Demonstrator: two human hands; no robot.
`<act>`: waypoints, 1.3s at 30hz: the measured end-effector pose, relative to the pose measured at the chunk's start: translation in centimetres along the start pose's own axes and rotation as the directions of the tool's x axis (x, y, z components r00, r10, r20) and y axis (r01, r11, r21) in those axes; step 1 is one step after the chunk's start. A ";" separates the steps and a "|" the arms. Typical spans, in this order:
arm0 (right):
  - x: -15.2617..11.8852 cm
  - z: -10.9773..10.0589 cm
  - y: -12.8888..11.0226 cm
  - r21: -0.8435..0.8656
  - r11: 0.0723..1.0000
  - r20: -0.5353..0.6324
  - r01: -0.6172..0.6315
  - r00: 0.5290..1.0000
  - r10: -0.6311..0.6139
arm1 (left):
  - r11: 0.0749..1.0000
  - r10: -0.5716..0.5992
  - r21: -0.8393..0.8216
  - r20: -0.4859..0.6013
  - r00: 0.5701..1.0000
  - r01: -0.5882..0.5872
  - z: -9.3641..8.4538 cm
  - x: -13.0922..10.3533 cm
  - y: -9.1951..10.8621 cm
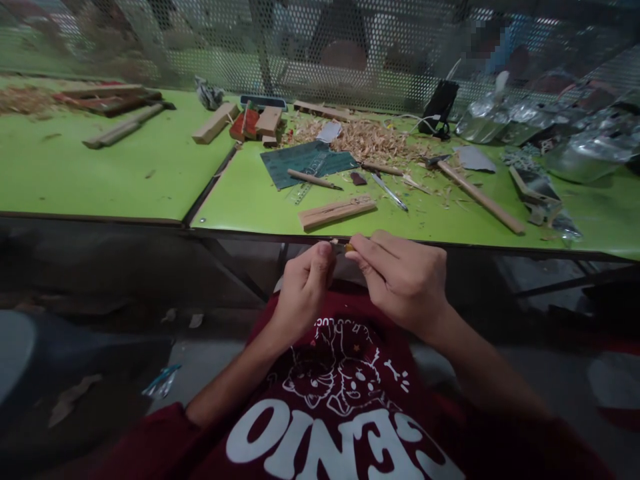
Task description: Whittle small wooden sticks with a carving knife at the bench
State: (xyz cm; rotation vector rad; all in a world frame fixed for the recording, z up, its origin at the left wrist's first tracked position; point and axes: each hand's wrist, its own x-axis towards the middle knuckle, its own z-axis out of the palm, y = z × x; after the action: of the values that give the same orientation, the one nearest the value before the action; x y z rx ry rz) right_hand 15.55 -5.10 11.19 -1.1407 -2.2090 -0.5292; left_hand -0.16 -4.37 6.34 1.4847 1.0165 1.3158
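Just in front of the green table's edge, my left hand (309, 277) is closed, thumb up, around something mostly hidden, with a small pale bit showing at its top. My right hand (403, 277) is pinched shut close beside it, on a small yellowish piece (349, 247) at its fingertips. What joins the two hands is too small to make out. Nearest to them on the table lies a wooden block (337, 213) with a split-looking top. Behind it are a thin wooden-handled tool (314, 179), a pen-like tool (390, 192) and a green sheet (300, 163).
A hammer (483, 197) lies on the green table (240, 217) to the right. Wood shavings (373, 141) are heaped at the back before a perforated metal screen (310, 60). Clear plastic containers (590, 150) stand at the right, wooden blocks (216, 123) at the back left.
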 end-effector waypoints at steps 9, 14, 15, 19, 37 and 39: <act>-0.5 0.3 -0.4 0.008 1.000 -0.032 -0.018 0.999 0.018 | 0.998 0.043 0.041 0.001 0.999 -0.043 0.0 0.0 -0.1; -0.4 0.3 -0.4 -0.011 1.000 -0.060 -0.019 0.998 0.018 | 0.989 0.106 0.110 -0.043 0.994 -0.100 -0.2 0.2 -0.8; -0.4 0.3 -0.5 -0.015 1.000 -0.060 -0.023 0.998 0.022 | 0.988 0.114 0.114 -0.044 0.993 -0.108 -0.2 0.3 -0.9; -0.5 0.4 -1.1 -0.062 0.996 -0.076 -0.065 0.995 0.060 | 0.981 0.153 0.129 -0.075 0.985 -0.142 -0.1 0.5 -0.8; -0.8 1.7 -1.8 -0.058 0.994 -0.121 -0.091 0.989 0.084 | 0.999 0.036 -0.019 -0.049 0.998 -0.037 0.1 0.4 -1.1; -0.8 1.7 -1.7 -0.065 0.994 -0.120 -0.086 0.990 0.078 | 0.999 0.036 0.003 -0.041 0.999 -0.036 0.1 0.3 -1.0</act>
State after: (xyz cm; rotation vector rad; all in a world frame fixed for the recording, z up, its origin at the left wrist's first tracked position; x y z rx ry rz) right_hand 13.96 -5.56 9.22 -1.2000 -2.0487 -0.6262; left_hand -0.06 -3.78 5.45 1.4896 1.0224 1.3756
